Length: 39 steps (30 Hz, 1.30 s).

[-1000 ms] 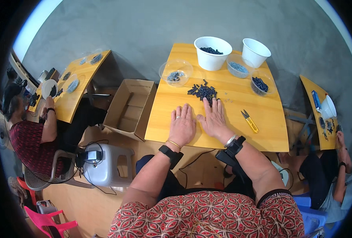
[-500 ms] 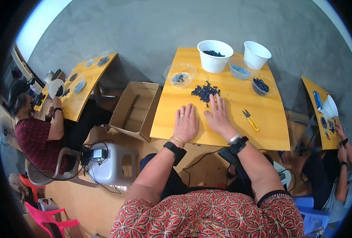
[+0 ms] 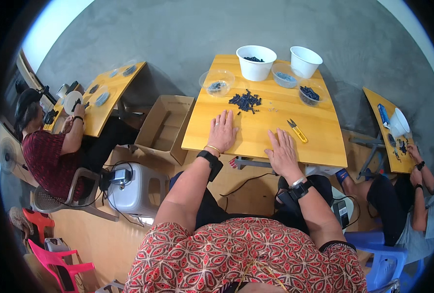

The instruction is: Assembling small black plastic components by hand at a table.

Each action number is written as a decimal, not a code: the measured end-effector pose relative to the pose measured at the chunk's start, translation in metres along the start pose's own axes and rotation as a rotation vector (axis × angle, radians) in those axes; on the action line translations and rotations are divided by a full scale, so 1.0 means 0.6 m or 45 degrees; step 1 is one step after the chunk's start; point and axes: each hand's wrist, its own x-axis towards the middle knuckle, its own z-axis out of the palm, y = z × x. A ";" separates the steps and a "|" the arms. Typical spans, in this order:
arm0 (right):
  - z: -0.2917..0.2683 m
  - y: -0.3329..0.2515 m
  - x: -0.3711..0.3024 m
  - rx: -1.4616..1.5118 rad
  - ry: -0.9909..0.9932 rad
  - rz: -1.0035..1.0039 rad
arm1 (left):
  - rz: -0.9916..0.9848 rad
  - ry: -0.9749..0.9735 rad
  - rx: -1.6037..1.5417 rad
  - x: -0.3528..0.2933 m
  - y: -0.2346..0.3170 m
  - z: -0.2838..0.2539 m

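My left hand point(image 3: 223, 133) lies open on the wooden table point(image 3: 256, 132), fingers stretched toward a pile of small dark parts point(image 3: 246, 101) but apart from it. Near the front edge my right hand point(image 3: 283, 152) rests with its fingers spread, holding nothing. Yellow-handled thread snips point(image 3: 298, 131) lie just beyond it to the right. A few tiny pale bits point(image 3: 271, 108) are scattered beside the pile. Behind stand a clear bowl point(image 3: 217, 83) with small metallic-looking pieces, one with light blue pieces point(image 3: 286, 78) and another with dark parts point(image 3: 310, 93).
A white tub point(image 3: 256, 68) with dark parts and a second white tub point(image 3: 306, 62) stand at the table's back. On the floor to the left are an open cardboard box point(image 3: 164, 128) and a grey stool point(image 3: 134, 193). Co-workers sit at tables point(image 3: 97, 110) on both sides.
My right hand has moved back from the pile to the right, toward the table's front edge. My left hand remains flat on the table. The view has shifted slightly.
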 end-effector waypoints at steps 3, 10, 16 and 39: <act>0.006 0.000 0.002 -0.033 0.061 -0.031 | -0.045 0.007 -0.011 0.000 -0.008 0.006; 0.004 -0.003 0.001 -0.077 0.033 -0.045 | -0.041 0.045 -0.032 0.003 -0.018 0.018; 0.011 -0.001 -0.006 -0.091 0.062 -0.034 | -0.158 -0.094 -0.364 -0.005 -0.023 -0.012; 0.021 0.026 0.008 -0.005 0.123 -0.057 | -0.254 0.010 0.107 -0.063 -0.018 -0.026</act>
